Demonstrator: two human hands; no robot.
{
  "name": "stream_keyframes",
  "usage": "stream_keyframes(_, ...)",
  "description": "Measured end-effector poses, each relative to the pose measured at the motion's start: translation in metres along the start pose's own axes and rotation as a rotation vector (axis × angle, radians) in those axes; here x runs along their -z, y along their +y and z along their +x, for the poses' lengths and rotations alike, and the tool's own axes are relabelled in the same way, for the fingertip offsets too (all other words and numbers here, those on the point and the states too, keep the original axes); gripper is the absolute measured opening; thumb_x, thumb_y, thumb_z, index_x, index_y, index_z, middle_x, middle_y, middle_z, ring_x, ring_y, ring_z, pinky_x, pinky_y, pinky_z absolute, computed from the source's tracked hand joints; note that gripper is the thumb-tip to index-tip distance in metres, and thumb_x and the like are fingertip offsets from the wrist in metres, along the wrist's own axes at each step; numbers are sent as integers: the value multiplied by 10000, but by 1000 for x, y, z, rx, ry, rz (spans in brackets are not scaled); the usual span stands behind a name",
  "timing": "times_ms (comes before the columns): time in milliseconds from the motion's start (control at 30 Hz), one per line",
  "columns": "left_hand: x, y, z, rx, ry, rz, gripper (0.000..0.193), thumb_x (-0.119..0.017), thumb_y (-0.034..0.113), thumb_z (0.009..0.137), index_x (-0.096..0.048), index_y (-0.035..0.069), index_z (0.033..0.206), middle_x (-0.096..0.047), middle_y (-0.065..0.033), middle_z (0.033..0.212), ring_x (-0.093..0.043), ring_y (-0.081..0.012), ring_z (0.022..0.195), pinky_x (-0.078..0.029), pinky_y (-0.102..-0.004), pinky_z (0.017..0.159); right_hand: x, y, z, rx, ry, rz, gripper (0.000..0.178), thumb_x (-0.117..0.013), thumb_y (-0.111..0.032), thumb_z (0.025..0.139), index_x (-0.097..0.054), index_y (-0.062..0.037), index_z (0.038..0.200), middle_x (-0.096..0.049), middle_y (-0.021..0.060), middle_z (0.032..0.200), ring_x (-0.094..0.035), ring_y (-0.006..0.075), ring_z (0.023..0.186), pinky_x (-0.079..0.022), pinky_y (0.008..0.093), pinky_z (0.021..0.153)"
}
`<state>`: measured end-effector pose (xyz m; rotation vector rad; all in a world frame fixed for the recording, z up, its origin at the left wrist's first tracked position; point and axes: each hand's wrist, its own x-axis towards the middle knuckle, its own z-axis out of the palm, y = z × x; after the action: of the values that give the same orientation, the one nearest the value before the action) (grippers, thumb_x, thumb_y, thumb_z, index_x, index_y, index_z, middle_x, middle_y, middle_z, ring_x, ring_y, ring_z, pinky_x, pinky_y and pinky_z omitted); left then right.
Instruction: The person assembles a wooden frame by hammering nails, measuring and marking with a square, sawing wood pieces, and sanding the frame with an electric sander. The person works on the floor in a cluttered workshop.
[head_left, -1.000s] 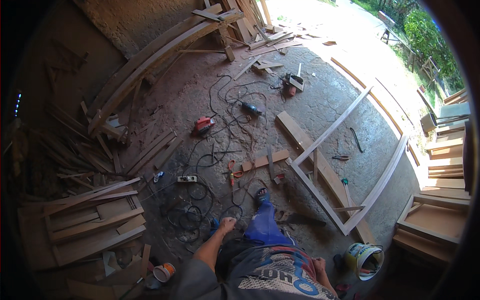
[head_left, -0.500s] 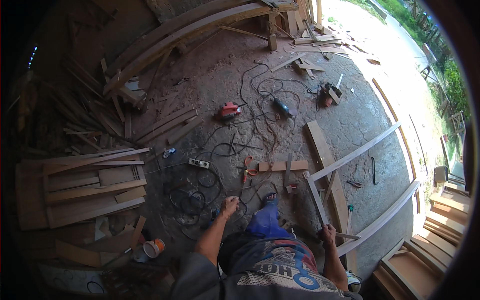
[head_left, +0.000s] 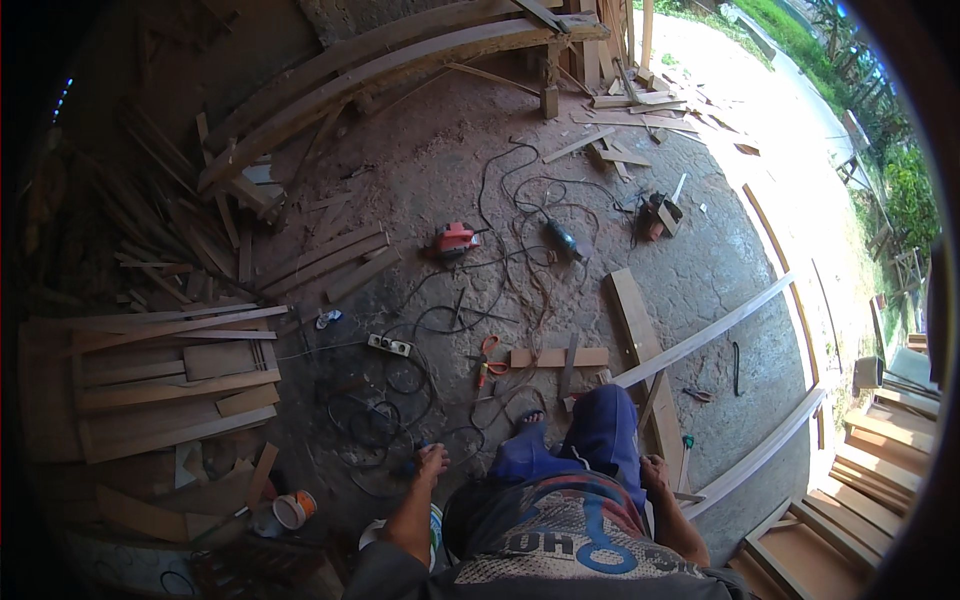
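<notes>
My left hand hangs beside my left leg, above the coiled cables, with its fingers curled in; anything inside them is too small to make out. My right hand is closed at the near end of a pale wooden frame, beside my raised right knee. One long rail of this frame runs far right from my knee, and a second rail runs along the right. My knee hides the short piece joining them. A wide plank lies beneath the frame. Orange-handled pliers or cutters lie ahead of my foot.
A red power tool, a dark grinder-like tool and a socket strip lie among cables. Boards are stacked at left. A white bucket stands at lower left, and wooden panels lean at lower right. Pliers lie right.
My left hand has moved down and slightly left. My right knee has come forward, covering the frame's short piece. My right hand stays at the frame. A pale bucket rim now shows beside my left forearm.
</notes>
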<state>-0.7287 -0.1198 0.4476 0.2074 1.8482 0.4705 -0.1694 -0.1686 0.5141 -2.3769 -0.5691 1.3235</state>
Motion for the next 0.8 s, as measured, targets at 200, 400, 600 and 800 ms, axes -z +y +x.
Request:
stream_keyframes(200,-25,25,11,-45,-36,-124,359,-615,325,994,-635,74,1251,-718,-75,1057,-700,-171,803,-547,-310,656,11,13,101,198,-39,-101,387,-670,-318,904,-742,39,1033,-740,174,881,-705,257,785,-537,393,683)
stream_keyframes(400,-41,34,28,25,85,-291,469,-655,343,949,-578,56,1312,-698,-115,1134,-700,-229,876,-560,-362,713,5,-172,159,66,-166,-248,369,-657,-331,919,-728,20,1008,-699,104,793,-685,212,733,-541,358,635)
stream_keyframes(600,-94,-15,-3,90,179,-371,362,-678,334,930,-674,16,1104,-718,-135,974,-687,-238,711,-569,-329,608,-40,-233,399,354,-252,-634,408,-687,-409,879,-736,-34,1032,-742,152,852,-737,304,862,-566,417,758)
stream_keyframes(800,-218,15,-62,514,259,-304,286,-670,298,972,-738,65,1124,-723,-128,1111,-671,-347,1079,-531,-509,923,-141,-375,575,474,-454,-798,441,-697,-345,900,-632,-76,1243,-670,233,1208,-650,409,1139,-519,484,983)
